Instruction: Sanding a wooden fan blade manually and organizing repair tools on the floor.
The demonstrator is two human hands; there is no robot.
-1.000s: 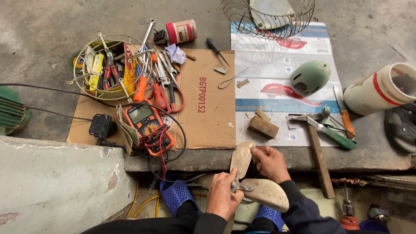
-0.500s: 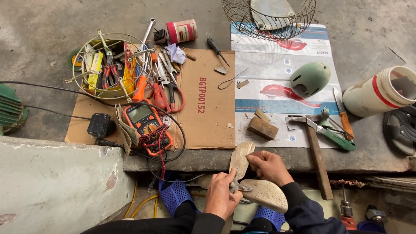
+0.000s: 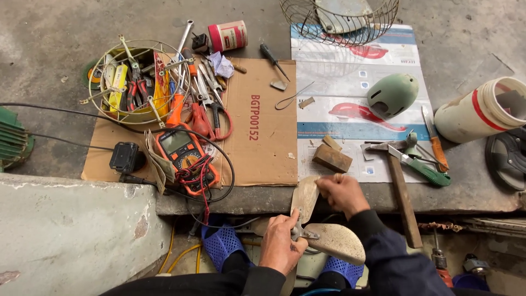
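Both hands have barely shifted since the earlier frames, staying closed on the fan blade assembly below the counter edge.

Left hand [image 3: 282, 245] wraps the metal hub [image 3: 300, 233] where the blades meet; right hand [image 3: 342, 192] pinches the upright blade [image 3: 304, 197] near its top, just beside the counter [image 3: 466, 192] edge. A second, broader blade [image 3: 337, 241] lies flat over the knees. These blades look like thin, stiff sheet, dusty tan and speckled with grime, probably light but sharp-edged and easily bent, so the hub seems the safest hold. Beyond sit a wooden block [image 3: 332, 158], a hammer [image 3: 400, 183] and an orange multimeter [image 3: 185, 159].
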